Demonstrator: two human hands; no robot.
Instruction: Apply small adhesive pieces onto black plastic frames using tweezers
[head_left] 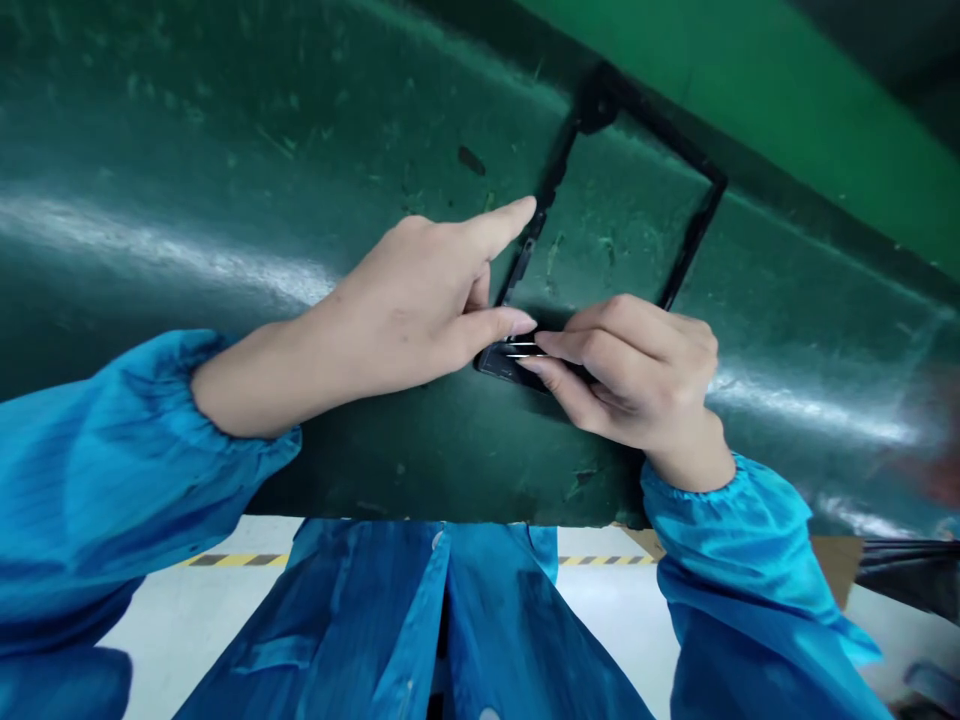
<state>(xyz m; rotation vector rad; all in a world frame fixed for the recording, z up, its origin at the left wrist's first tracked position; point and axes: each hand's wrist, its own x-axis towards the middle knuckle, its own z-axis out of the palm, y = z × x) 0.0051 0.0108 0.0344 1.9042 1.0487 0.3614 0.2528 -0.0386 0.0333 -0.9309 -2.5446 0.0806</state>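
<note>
A black rectangular frame (555,172) with thin sides lies slanted on the green work surface. My left hand (420,300) is at its left side, index finger stretched along the bar and thumb pressed at the near left corner. The remaining left fingers curl underneath, partly hidden. Over the near bar, my right hand (630,370) pinches a small thin piece with two bright, silvery edges (523,350) between thumb and fingertips. This piece points left, close to my left thumb; its other end is hidden by the right fingers, so its kind is unclear.
The green work surface (360,460) is scuffed and glossy, with a dark mark (471,160) left of the frame. A brighter green strip (750,90) runs along the far side. Below the near edge are pale floor, yellow-black tape (240,560) and a black bag-like item (911,575).
</note>
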